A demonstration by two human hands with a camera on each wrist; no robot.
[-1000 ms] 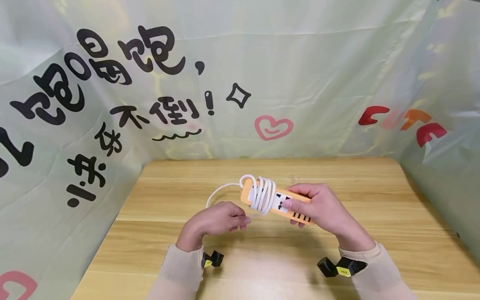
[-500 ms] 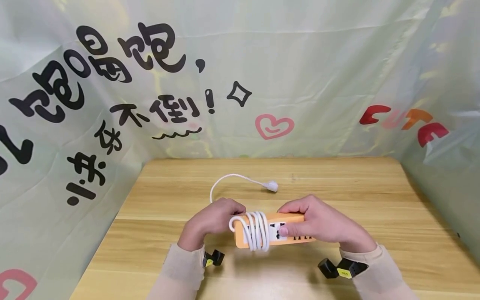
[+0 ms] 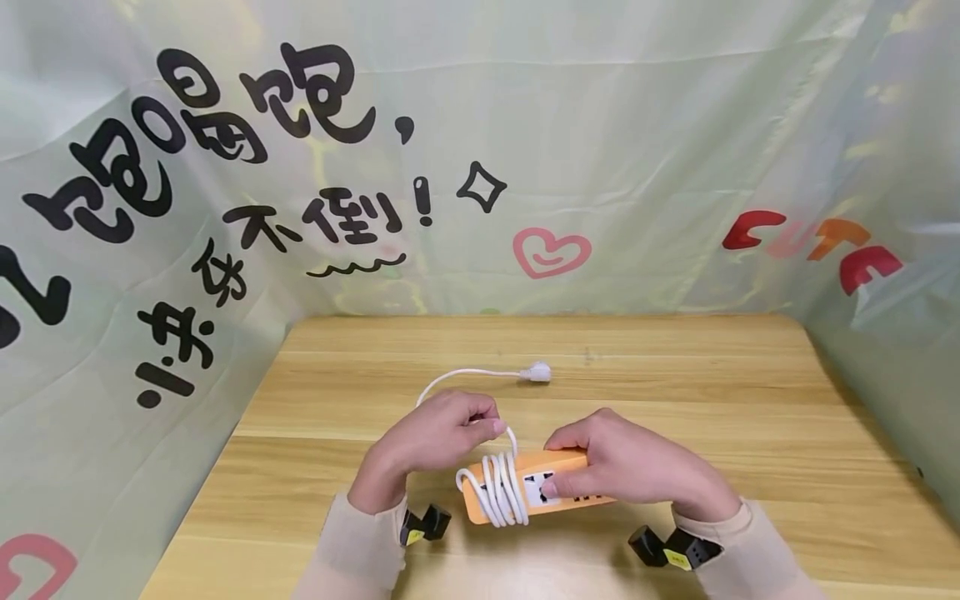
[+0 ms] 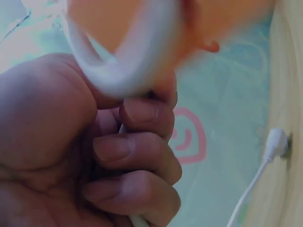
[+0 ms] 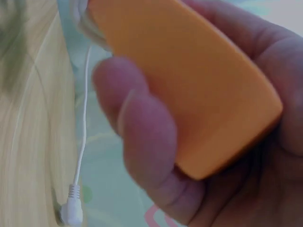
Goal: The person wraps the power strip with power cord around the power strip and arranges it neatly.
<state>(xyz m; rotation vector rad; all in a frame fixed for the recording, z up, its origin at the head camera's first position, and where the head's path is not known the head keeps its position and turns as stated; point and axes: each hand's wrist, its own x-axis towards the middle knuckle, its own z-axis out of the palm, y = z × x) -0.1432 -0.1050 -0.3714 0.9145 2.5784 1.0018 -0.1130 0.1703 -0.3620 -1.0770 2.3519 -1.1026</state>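
Observation:
An orange power strip point(image 3: 551, 463) with a white socket face is gripped at its right end by my right hand point(image 3: 626, 457), thumb across the sockets. Several turns of white cord point(image 3: 501, 490) wrap round its left half. My left hand point(image 3: 442, 429) pinches the cord just above the wraps, and in the left wrist view its fingers point(image 4: 142, 151) curl round it. From behind that hand the cord runs back to a white plug point(image 3: 537, 372) on the table. In the right wrist view, the strip's plain orange back point(image 5: 189, 80) lies between fingers and palm.
The wooden table point(image 3: 690, 367) extends under both hands, with a printed fabric backdrop point(image 3: 645, 150) along its back and sides. Black wrist cameras point(image 3: 424, 525) sit on both sleeves.
The power strip has come down toward me and slightly left, its tilt changed. My left hand has brought the cord round behind it and up over the top. The plug has come into view.

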